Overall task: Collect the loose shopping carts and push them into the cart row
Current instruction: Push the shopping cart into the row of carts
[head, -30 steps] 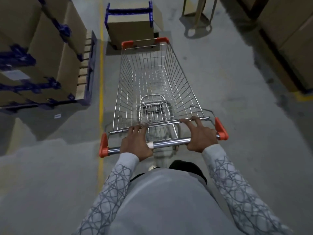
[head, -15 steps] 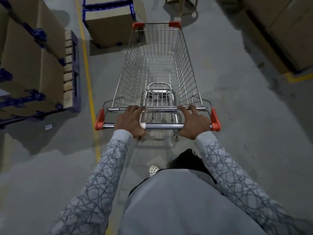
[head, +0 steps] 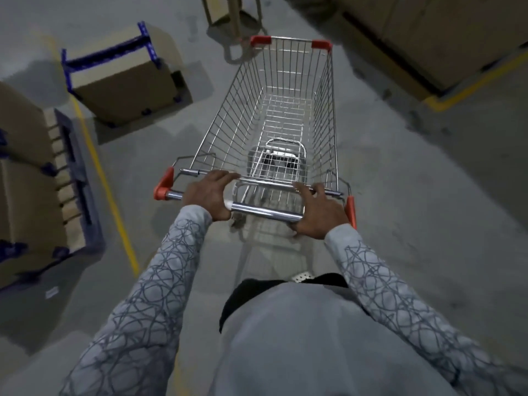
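The grey concrete floor (head: 428, 195) fills the view. Against half a second ago it has swung: the yellow line (head: 108, 190) on the left now runs on a clear slant, where before it lay closer to straight up the picture. Tall brown cartons (head: 443, 38) stand at the upper right, and a stack of cartons on a pallet (head: 25, 181) fills the left edge.

The shopping cart (head: 285, 110) stands in the middle of the aisle directly in front of the person, its basket holding nothing. Its nose now points up and somewhat right, so the handle bar (head: 265, 211) sits tilted, left end higher, where it was level before. The blue-framed carton (head: 123, 84), earlier close beside the cart's front left corner, now lies well off to its left. The wooden stand (head: 234, 12) is just beyond that front left corner.

The left hand (head: 208, 195) grips the bar near its left red cap, fingers curled over it and reaching the basket's rear rail. The right hand (head: 317, 215) grips the bar near the right cap, fingers likewise stretched forward to the rail. Both grips match the earlier frame. A pale shoe (head: 303, 277) shows below the bar.
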Available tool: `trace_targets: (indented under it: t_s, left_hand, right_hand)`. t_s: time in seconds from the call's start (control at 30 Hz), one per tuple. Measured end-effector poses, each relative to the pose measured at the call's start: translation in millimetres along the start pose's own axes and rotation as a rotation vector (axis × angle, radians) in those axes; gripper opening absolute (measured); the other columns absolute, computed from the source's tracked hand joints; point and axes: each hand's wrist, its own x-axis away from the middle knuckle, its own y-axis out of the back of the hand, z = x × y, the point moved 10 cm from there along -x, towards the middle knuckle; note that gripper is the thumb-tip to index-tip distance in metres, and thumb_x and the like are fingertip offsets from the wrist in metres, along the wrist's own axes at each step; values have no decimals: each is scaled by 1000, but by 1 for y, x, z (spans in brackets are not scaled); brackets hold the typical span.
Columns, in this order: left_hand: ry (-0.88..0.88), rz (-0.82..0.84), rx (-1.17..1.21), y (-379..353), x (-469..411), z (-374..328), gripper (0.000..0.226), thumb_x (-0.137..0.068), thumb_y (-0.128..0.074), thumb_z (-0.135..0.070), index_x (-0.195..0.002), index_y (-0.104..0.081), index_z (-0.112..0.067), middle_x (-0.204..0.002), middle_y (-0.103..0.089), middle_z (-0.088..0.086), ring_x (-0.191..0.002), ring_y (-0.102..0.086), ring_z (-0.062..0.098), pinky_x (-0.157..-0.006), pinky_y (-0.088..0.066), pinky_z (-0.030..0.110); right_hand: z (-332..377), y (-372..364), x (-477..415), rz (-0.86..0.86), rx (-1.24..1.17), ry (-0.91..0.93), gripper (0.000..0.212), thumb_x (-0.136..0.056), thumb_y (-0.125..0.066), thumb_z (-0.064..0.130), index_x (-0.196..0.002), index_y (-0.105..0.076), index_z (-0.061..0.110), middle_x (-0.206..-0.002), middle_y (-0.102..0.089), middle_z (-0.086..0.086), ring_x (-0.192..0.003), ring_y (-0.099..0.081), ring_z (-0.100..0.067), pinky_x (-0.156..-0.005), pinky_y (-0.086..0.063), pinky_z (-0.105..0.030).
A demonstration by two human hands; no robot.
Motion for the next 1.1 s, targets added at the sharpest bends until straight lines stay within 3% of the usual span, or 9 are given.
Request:
trace_targets:
  t_s: [0.17, 0.53, 0.73, 0.9, 1.1]
  left_hand:
    - [-109, -21, -29, 19, -63, -47, 90, -54, -66, -40, -141, -43, -43, -144, -49, -12, -133, -47, 14, -85, -52, 39]
    - [-447, 18, -172, 53, -186, -148, 94, -57, -70, -43, -145, -37, -45, -150, -44, -10, -138, -43, 15, -88, -52, 42]
    - [-681, 19, -206, 79, -254, -213, 88, -57, -63, -46, -142, -42, -43, -144, -49, -10, -132, -49, 16, -82, -54, 41]
    - [-874, 48, -219, 88, -304, -277, 88, -55, -57, -44, -141, -41, -44, -143, -50, -10, -127, -53, 18, -82, -54, 41]
    - [-1016, 79, -261, 85, -343, -345, 94, -53, -66, -38, -142, -39, -46, -149, -46, -9, -131, -51, 17, -90, -52, 41]
  right_hand:
    - [-48, 35, -3, -44, -48, -149, 99, -71, -73, 52, -153, -18, 42, -156, -25, -6, -108, -65, -38, -102, -42, -53]
    - [-124, 72, -8, -131, -232, -459, 103, -69, -75, 51, -152, -15, 46, -161, -17, -6, -112, -63, -37, -110, -30, -61]
    - [-162, 87, -28, -191, -348, -635, 104, -69, -74, 56, -153, -14, 46, -159, -17, -6, -115, -62, -37, -104, -45, -50]
    - [-189, 110, -32, -238, -391, -805, 101, -73, -76, 49, -153, -16, 45, -157, -22, -6, -111, -63, -34, -94, -45, -44]
    - [-222, 123, -25, -304, -487, -969, 98, -74, -75, 55, -153, -18, 44, -156, -25, -5, -126, -55, -36, -107, -35, -56]
